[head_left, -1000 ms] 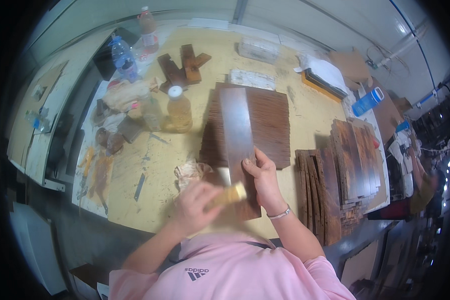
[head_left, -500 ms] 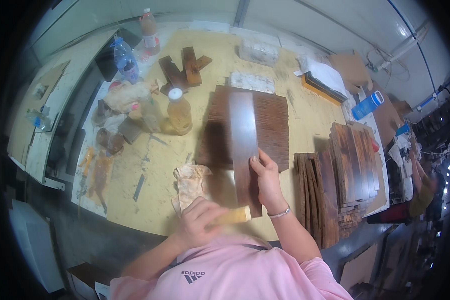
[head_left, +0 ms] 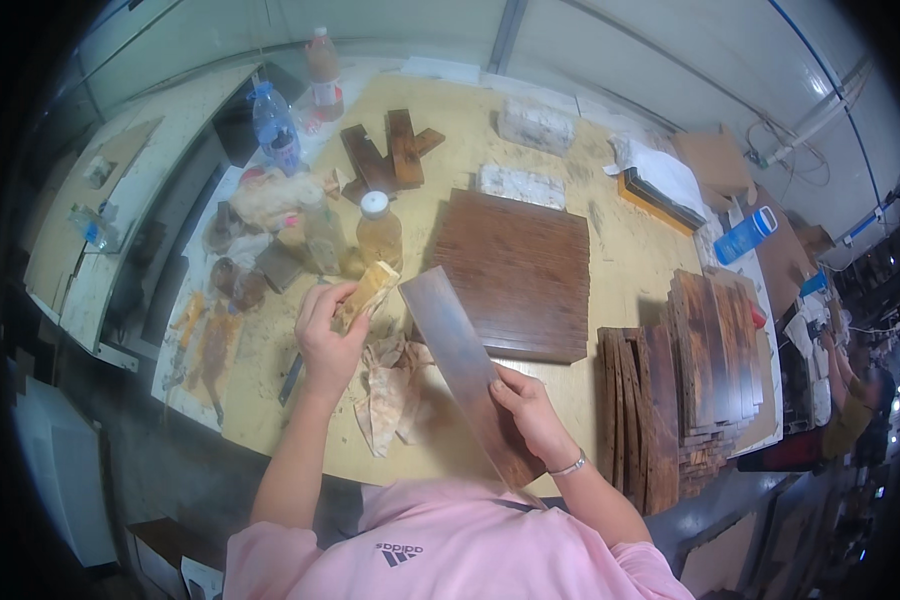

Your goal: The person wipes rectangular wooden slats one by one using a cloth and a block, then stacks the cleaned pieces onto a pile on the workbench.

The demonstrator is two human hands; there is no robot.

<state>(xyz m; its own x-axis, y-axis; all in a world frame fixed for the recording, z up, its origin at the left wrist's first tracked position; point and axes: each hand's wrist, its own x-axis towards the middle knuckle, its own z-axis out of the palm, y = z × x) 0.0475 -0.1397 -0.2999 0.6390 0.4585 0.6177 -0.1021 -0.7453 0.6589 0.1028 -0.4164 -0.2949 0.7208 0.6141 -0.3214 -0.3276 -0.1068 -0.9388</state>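
Observation:
My left hand (head_left: 328,325) grips a small yellow block (head_left: 372,288), pale at its edge, near the upper end of a board; whether it is sponge or wood I cannot tell. My right hand (head_left: 532,412) holds that dark brown wooden board (head_left: 460,345) by its lower right edge, thumb on its glossy face. The board slants in front of me, its top leaning left. Beyond it a stack of brown wooden boards (head_left: 515,270) lies on the yellowish table (head_left: 270,400). A crumpled stained cloth (head_left: 385,405) rests between my forearms.
Beyond my left hand stands a white-capped bottle of amber liquid (head_left: 378,230). Stacked boards (head_left: 710,350) occupy the right edge. White-wrapped blocks (head_left: 520,187), loose wood pieces (head_left: 403,148) and a blue bottle (head_left: 745,236) lie farther off. A person (head_left: 850,395) is at far right.
My left hand has moved up and forward with the yellow block, from the board's lower end to near its top. The board has tilted left and come off the stack's front.

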